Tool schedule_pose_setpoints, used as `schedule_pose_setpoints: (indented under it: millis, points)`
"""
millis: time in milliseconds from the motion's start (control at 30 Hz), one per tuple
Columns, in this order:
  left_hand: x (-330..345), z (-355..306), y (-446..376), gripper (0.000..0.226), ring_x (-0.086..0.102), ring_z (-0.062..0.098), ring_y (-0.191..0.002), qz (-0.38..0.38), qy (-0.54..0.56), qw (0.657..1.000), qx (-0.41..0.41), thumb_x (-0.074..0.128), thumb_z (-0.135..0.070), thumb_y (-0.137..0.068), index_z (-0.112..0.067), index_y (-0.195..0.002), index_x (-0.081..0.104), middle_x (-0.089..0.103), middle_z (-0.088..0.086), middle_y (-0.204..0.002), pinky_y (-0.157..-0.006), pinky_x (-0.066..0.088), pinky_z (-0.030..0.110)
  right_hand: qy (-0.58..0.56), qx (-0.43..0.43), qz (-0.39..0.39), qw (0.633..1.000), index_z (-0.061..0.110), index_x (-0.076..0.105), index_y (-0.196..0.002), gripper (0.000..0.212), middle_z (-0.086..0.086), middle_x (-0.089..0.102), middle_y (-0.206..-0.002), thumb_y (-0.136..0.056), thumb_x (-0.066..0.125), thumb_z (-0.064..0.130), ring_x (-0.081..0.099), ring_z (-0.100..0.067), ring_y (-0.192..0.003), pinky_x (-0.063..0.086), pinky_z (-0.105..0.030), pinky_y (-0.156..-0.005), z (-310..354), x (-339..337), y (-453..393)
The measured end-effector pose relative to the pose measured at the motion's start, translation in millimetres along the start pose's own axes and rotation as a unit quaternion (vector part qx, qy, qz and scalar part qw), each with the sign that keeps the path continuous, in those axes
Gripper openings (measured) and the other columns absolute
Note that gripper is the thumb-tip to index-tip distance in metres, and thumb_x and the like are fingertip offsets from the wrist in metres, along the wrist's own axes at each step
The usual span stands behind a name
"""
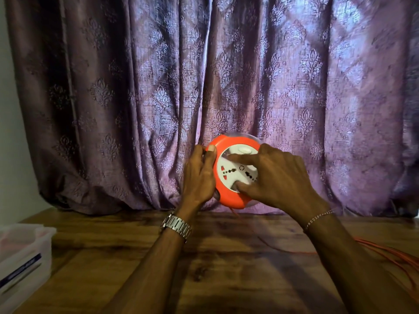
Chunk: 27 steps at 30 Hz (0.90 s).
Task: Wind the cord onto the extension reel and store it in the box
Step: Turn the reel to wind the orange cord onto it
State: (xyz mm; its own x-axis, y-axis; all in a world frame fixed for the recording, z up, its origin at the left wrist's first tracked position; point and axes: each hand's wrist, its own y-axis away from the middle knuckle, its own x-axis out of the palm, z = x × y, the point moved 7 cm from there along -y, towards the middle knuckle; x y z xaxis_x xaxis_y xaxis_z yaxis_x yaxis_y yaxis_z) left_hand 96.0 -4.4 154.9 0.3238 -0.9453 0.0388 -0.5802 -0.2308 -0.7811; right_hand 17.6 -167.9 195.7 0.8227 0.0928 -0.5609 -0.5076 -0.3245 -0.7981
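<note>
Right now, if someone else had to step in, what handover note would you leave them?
Left hand grips the rim of the orange reel, held up in front of the curtain.
Right hand has fingers on the white socket face, apparently turning it.
Cord lies mostly loose on the wooden table, right side; winding unfinished.
Clear box waits at the table's left edge.
Left: finish winding, put reel in box.

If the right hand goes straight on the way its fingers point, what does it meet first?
The right hand already touches the reel's white socket face; farther along, probably the left hand, though depth is unclear.
</note>
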Motion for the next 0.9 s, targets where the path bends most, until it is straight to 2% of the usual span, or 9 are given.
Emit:
schedule_pose_setpoints:
  millis: [100, 200, 300, 367, 400, 467, 600, 733, 900]
  points:
    - [-0.3, -3.0, 0.3, 0.042, 0.053, 0.027, -0.070, -0.007, -0.001, 1.000, 0.001, 0.044, -0.068, -0.095, -0.029, -0.079, 0.047, 0.056, -0.001, -0.072, -0.075, 0.050, 0.067, -0.007, 0.046, -0.024, 0.999, 0.055, 0.051, -0.125, 0.073, 0.003, 0.072, -0.091, -0.059, 0.044, 0.086, 0.066, -0.026, -0.085, 0.045, -0.033, -0.063, -5.4, -2.1, -2.5]
    - [-0.4, -2.5, 0.1, 0.040, 0.054, 0.028, -0.070, -0.007, 0.004, 1.000, -0.009, 0.045, -0.068, -0.094, -0.032, -0.077, 0.046, 0.055, 0.000, -0.071, -0.074, 0.050, 0.069, -0.010, 0.014, -0.039, 0.999, 0.043, 0.060, -0.121, 0.065, 0.003, 0.072, -0.086, -0.069, 0.050, 0.079, 0.064, -0.026, -0.085, 0.044, -0.032, -0.059, -0.3, -7.9, -3.4]
    - [-1.3, 1.5, -0.8, 0.046, 0.063, 0.044, -0.078, -0.005, 0.019, 1.000, -0.021, 0.046, -0.069, -0.093, -0.024, -0.083, 0.049, 0.063, 0.014, -0.077, -0.075, 0.051, 0.070, -0.049, -0.050, -0.052, 0.996, 0.032, 0.069, -0.108, 0.035, 0.003, 0.066, -0.093, -0.079, 0.066, 0.051, 0.055, -0.024, -0.092, 0.045, -0.033, -0.058, 6.3, -15.5, -3.0]
    - [-1.7, 3.2, -1.5, 0.045, 0.063, 0.046, -0.078, -0.004, 0.031, 0.999, -0.025, 0.048, -0.069, -0.092, -0.025, -0.084, 0.050, 0.064, 0.015, -0.079, -0.076, 0.050, 0.071, -0.084, -0.091, -0.026, 0.992, 0.030, 0.073, -0.095, 0.018, 0.003, 0.064, -0.106, -0.079, 0.068, 0.022, 0.051, -0.023, -0.098, 0.048, -0.035, -0.066, 8.6, -14.9, -4.2]
    - [-1.9, 3.5, -1.9, 0.044, 0.062, 0.045, -0.077, -0.005, 0.032, 0.999, -0.026, 0.048, -0.068, -0.092, -0.025, -0.084, 0.051, 0.063, 0.014, -0.078, -0.076, 0.050, 0.071, -0.094, -0.106, 0.003, 0.990, 0.031, 0.074, -0.090, 0.026, 0.003, 0.062, -0.116, -0.076, 0.065, 0.011, 0.049, -0.023, -0.102, 0.049, -0.036, -0.072, 10.3, -11.1, -4.9]
    - [-1.5, 3.4, -2.2, 0.045, 0.063, 0.049, -0.080, -0.003, 0.025, 0.999, -0.024, 0.048, -0.069, -0.093, -0.025, -0.083, 0.050, 0.062, 0.014, -0.077, -0.075, 0.050, 0.071, -0.104, -0.114, 0.054, 0.986, 0.038, 0.074, -0.089, 0.041, 0.004, 0.055, -0.132, -0.070, 0.064, 0.003, 0.044, -0.022, -0.111, 0.048, -0.036, -0.080, 13.9, -5.4, -4.5]
    - [-1.1, 3.3, -0.6, 0.050, 0.062, 0.045, -0.079, -0.004, 0.016, 1.000, -0.016, 0.047, -0.069, -0.093, -0.019, -0.085, 0.048, 0.062, 0.018, -0.078, -0.077, 0.050, 0.070, -0.068, -0.118, 0.079, 0.988, 0.050, 0.068, -0.105, 0.058, 0.005, 0.046, -0.140, -0.069, 0.070, 0.005, 0.041, -0.022, -0.116, 0.044, -0.033, -0.076, 18.7, -1.7, -2.8]
    - [-1.2, 1.8, 0.4, 0.040, 0.054, 0.026, -0.070, -0.006, -0.006, 1.000, -0.009, 0.045, -0.068, -0.094, -0.032, -0.076, 0.046, 0.056, -0.003, -0.069, -0.075, 0.051, 0.067, -0.009, -0.110, 0.084, 0.990, 0.059, 0.061, -0.111, 0.059, 0.006, 0.045, -0.137, -0.069, 0.075, 0.021, 0.041, -0.022, -0.115, 0.042, -0.032, -0.077, 17.7, -0.1, -1.9]
    - [-1.3, 0.0, 0.1, 0.037, 0.054, 0.033, -0.069, -0.006, -0.007, 1.000, -0.004, 0.044, -0.069, -0.093, -0.037, -0.075, 0.048, 0.055, -0.003, -0.069, -0.074, 0.052, 0.066, -0.010, -0.060, 0.039, 0.997, 0.061, 0.049, -0.124, 0.058, 0.001, 0.050, -0.117, -0.074, 0.060, 0.034, 0.052, -0.022, -0.105, 0.045, -0.032, -0.071, 9.7, -0.1, 0.0]
